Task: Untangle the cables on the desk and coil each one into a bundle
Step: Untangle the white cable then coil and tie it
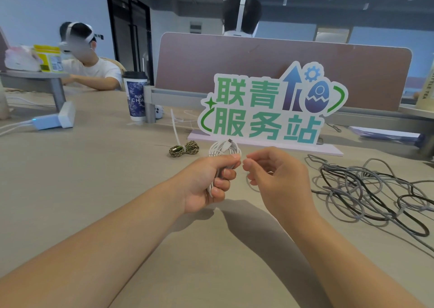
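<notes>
Bare forearms (112,244) reach out low over the counter (94,166), and at the end of them the left hand (206,181) is closed round a white cable (224,148), which is wound into a small coil. Its loops and one plug stick up above the thumb. The right hand (277,178) hangs just beside it with its fingers curled and thumb and forefinger almost touching the left thumb. Whether it pinches a loose end I cannot tell.

From where I stand, this coil looks nearly finished. The sound way to close it is to hold the loops flat and even in the left hand, pass the free end round the middle a few times and tuck it under, snug but not so tight that it kinks at the plug. If the left grip loosens, the loops will spring apart.

A green braided cable (184,148) lies bundled beyond the hands, before the sign (270,105). To the right sprawls a heap of grey and black cables (371,190), knotted together and not yet sorted.
</notes>
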`<state>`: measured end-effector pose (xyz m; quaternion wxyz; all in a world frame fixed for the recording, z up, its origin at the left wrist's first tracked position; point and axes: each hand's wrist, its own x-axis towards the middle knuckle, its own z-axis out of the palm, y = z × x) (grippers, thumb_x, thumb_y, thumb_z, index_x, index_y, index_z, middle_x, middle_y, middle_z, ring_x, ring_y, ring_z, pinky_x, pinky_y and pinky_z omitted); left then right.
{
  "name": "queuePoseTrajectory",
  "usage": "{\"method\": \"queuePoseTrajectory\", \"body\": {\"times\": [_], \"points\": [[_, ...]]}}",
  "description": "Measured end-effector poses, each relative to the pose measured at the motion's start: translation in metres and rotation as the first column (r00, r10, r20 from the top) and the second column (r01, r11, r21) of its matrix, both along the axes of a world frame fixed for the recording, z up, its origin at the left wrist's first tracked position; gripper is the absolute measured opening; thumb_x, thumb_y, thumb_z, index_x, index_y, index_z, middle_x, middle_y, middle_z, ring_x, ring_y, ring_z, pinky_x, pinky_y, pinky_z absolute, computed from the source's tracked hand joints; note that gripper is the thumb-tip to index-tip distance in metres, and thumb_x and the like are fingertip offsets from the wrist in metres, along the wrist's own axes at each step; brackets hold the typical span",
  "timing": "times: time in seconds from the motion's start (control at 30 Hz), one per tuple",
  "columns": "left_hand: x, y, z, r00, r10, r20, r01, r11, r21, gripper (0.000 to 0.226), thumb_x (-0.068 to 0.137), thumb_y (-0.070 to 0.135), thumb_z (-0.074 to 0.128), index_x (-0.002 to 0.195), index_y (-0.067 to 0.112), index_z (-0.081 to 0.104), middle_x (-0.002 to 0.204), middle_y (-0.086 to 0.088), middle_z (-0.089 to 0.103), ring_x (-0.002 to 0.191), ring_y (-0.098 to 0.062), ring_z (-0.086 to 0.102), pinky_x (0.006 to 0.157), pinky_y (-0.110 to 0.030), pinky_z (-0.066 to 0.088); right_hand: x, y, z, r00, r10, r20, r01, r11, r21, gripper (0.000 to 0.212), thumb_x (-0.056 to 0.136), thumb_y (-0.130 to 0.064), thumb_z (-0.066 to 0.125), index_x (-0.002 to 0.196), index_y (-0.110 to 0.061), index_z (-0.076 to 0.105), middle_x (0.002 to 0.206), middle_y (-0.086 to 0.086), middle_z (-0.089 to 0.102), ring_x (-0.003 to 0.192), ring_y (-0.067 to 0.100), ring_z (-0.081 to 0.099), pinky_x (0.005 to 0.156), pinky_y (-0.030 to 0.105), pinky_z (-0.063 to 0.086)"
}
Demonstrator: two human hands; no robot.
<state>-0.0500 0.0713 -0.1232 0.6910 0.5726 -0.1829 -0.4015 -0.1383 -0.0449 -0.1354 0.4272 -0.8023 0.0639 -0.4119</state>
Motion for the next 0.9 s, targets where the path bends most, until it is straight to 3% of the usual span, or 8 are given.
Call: {"method": "queuePoseTrajectory", "body": {"times": [0.9], "points": [[0.0004, 0.0011, -0.0011, 1.000, -0.021, -0.015, 0.021, 1.000, -0.009, 0.021, 0.090, 0.031, 0.057, 0.074, 0.020, 0.052, 0.055, 0.008, 0.033, 0.042, -0.002, 0.023, 0.033, -0.010, 0.018, 0.0001, -0.0004, -0.0007, 0.999, 0.019, -0.026, -0.020, 1.000, -0.007, 0.018, 0.083, -0.012, 0.069, 0.073, -0.026, 0.064, 0.062, -0.006, 0.065, 0.053, 0.007, 0.059, 0.059, 0.026, 0.053]]}}
